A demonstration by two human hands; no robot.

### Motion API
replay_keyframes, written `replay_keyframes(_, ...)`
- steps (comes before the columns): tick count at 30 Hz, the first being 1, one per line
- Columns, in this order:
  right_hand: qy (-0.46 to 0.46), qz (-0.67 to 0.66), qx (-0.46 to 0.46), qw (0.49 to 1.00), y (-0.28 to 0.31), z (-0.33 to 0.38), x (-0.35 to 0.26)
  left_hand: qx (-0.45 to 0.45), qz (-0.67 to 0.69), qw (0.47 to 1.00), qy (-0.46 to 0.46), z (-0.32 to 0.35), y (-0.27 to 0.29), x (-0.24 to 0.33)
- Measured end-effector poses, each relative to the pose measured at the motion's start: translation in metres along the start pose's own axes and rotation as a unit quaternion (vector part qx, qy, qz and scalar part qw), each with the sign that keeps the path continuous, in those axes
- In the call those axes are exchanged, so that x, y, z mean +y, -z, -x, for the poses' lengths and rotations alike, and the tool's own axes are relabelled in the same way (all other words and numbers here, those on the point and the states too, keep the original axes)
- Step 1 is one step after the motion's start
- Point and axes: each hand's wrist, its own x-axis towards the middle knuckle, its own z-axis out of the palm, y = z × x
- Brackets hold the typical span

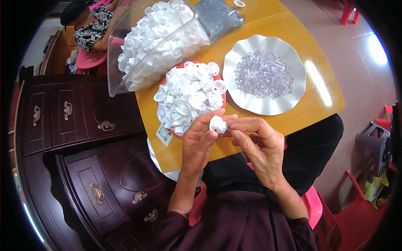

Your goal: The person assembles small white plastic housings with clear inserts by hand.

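Above the table's near edge, my left hand (196,146) grips a small white plastic part (217,124) between thumb and fingers. The part has a round disc and a boxy block on it. My right hand (263,146) is pinched close against the part's right side. A thin sliver shows at its fingertips, too small to name. Just beyond my left hand, a red bowl (223,101) is heaped with similar white plastic parts (188,94). Beyond my right hand stands a white wavy-rimmed plate (289,106) with many thin clear plastic pieces (264,75).
A clear bin (121,85) of white parts stands at the table's far left, beside a grey plastic bag (220,19). A white ring (239,3) lies behind. Dark wooden drawers (79,113) flank the left. A person (94,25) sits far left. Red chairs (356,217) stand right.
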Motion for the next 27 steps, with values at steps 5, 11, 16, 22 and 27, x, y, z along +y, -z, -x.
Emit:
replay_keyframes(5, 0.004, 0.013, 0.0, 1.0, 0.0003, -0.0006, -0.0004, -0.006, 0.005, 1.0, -0.002, -0.0006, 0.0001, 0.0003)
replay_keyframes(11, 0.002, 0.013, 0.002, 1.0, 0.0011, 0.0, 0.003, -0.007, -0.008, 1.0, -0.003, -0.0012, 0.0016, -0.0012)
replay_keyframes(16, -0.012, 0.005, 0.002, 1.0, 0.0021, -0.001, 0.0021, -0.004, -0.026, 0.999, -0.029, -0.0026, 0.0002, -0.0002)
replay_keyframes(22, 0.0, -0.001, 0.007, 1.0, 0.0036, -0.0013, 0.0056, -0.007, -0.044, 0.999, -0.011, -0.0018, 0.0069, 0.001)
replay_keyframes(27, 0.009, -0.023, -0.009, 1.0, 0.0044, -0.0023, 0.0056, 0.0, -0.047, 0.999, -0.018, -0.001, 0.0038, 0.0003)
